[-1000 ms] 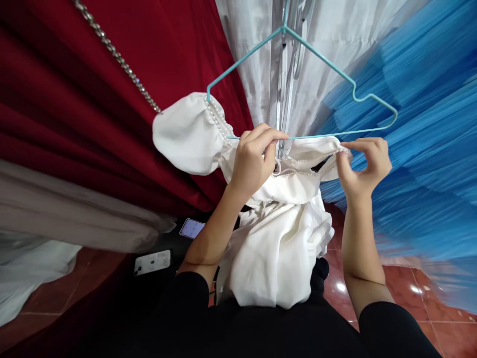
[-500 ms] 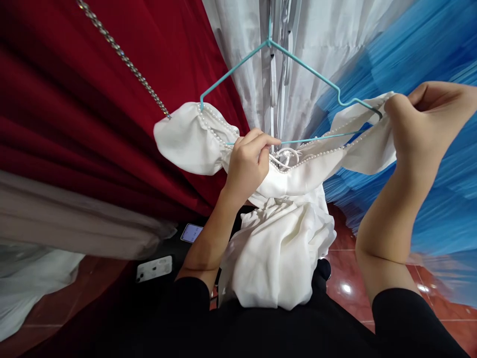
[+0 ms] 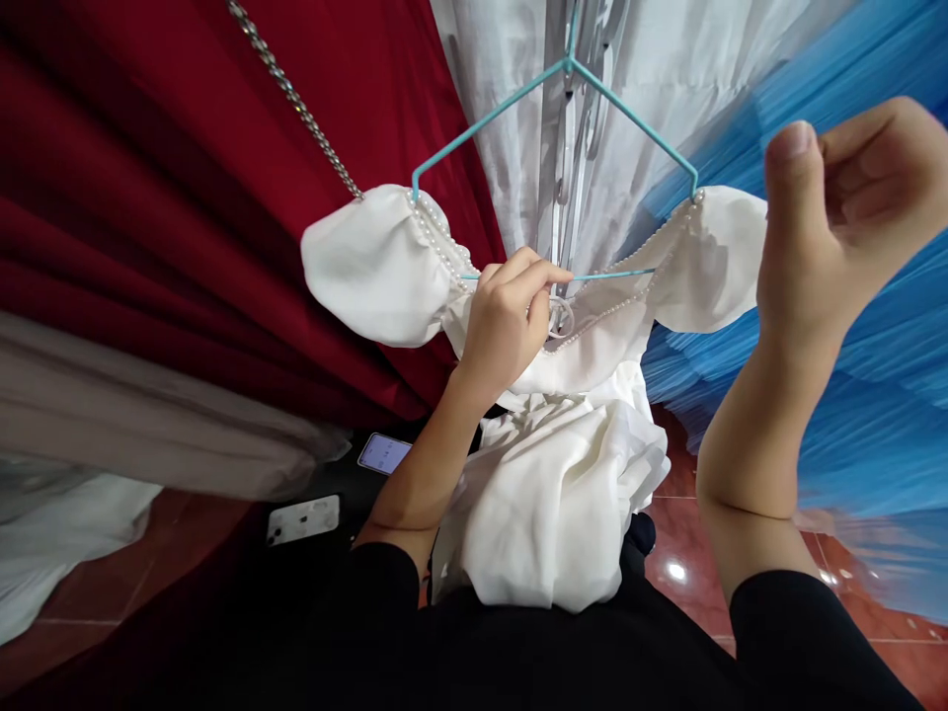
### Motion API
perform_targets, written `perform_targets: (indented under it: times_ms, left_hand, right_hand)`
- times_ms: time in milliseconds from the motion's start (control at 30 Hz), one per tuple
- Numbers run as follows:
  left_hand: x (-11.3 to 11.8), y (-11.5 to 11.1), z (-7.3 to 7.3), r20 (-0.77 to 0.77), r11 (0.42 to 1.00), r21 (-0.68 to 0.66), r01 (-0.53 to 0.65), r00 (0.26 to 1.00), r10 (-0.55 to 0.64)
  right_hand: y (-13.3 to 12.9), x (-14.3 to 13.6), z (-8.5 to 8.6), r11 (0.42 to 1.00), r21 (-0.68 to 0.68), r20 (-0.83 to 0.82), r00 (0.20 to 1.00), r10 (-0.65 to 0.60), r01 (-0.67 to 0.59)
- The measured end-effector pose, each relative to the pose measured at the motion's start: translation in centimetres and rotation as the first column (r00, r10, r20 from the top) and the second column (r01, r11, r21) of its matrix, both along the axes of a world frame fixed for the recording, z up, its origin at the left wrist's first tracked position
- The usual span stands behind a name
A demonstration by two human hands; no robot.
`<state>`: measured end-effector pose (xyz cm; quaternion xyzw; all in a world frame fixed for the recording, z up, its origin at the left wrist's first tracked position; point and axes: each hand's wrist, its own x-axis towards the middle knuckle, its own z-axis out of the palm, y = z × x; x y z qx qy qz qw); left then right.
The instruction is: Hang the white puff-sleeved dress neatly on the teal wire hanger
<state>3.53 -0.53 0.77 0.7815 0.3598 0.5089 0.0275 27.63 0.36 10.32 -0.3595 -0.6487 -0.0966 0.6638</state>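
A white dress with puffed sleeves and a pearl-trimmed neckline hangs from a light-blue wire hanger. My left hand is closed around the hanger's lower bar at the neckline; whether it also pinches fabric is hidden. Both shoulder ends of the hanger sit inside the pearl-edged straps. Raised just beside the right sleeve, my right hand holds nothing, its thumb up and apart from the loosely curled fingers. White cord loops show at the neckline. The skirt lies bunched against my lap.
A beaded chain hangs before red fabric at left. Blue tulle hangs at right, white cloth behind. Two phones, one face up and one face down, lie at left. The floor is red tile.
My right hand has let go of the right sleeve and risen away. The hanger's right end now sits in the strap, and that sleeve has dropped inward. My left hand keeps its grip.
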Motion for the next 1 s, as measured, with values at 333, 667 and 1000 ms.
perform_targets:
  times_ms: [333,667,1000]
  left_hand:
    - [-0.1,-0.3,0.3,0.053,0.999,-0.018,0.051,0.997,-0.050]
    - [-4.9,1.5,0.2,0.323,0.844,0.253,-0.472,0.864,0.386]
    - [-16.4,7.6,-1.3,0.527,0.765,0.511,-0.391,0.846,0.081]
  right_hand:
    - [-0.8,-7.9,-10.0,0.942,-0.326,0.375,0.903,0.209,-0.083]
    - [-0.9,-7.9,-10.7,0.932,-0.356,0.296,0.937,0.186,-0.073]
    - [0.2,-6.7,-11.1,0.946,-0.299,0.318,0.923,0.219,-0.121]
